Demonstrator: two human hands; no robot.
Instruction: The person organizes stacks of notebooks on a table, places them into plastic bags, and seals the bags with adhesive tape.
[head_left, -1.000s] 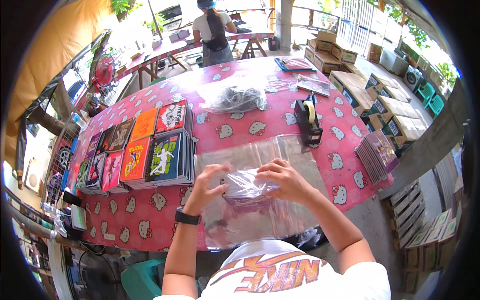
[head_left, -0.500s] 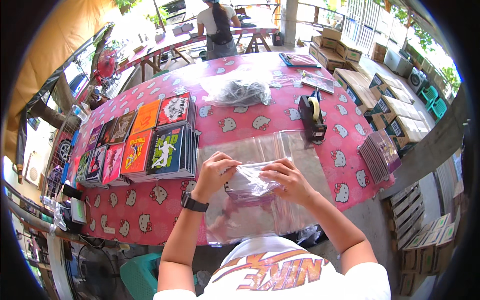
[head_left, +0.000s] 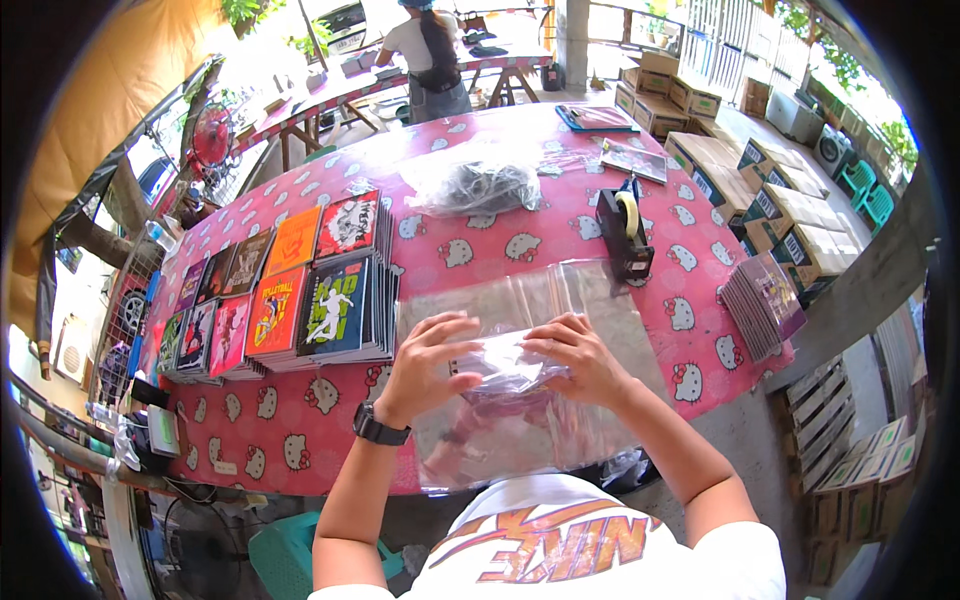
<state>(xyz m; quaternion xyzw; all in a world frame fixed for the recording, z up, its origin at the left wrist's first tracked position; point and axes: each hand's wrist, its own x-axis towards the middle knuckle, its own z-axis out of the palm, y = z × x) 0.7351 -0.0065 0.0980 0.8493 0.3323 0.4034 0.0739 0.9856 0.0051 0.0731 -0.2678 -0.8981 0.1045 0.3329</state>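
A small bundle in shiny clear plastic [head_left: 500, 362] lies in front of me; glare hides what it contains. My left hand [head_left: 432, 366] is at its left edge, thumb and fingers spread apart, with a dark watch on the wrist. On the right side of the bundle, my right hand [head_left: 572, 355] grips the plastic, its fingers curled over the top. Beneath both hands is a large clear plastic sheet [head_left: 540, 445], spread flat on the pink patterned tablecloth [head_left: 325, 440].
Stacks of colourful notebooks [head_left: 333, 305] stand at the left. A tape dispenser [head_left: 630, 262] and a notebook stack [head_left: 762, 305] are to the right. Crumpled plastic [head_left: 480, 185] lies farther back. Another person [head_left: 432, 65] stands at a far table; cardboard boxes [head_left: 800, 235] fill the right background.
My left hand has let go of the plastic; its fingers have opened out and moved slightly left. My right hand stays on the bundle, which now looks flatter.
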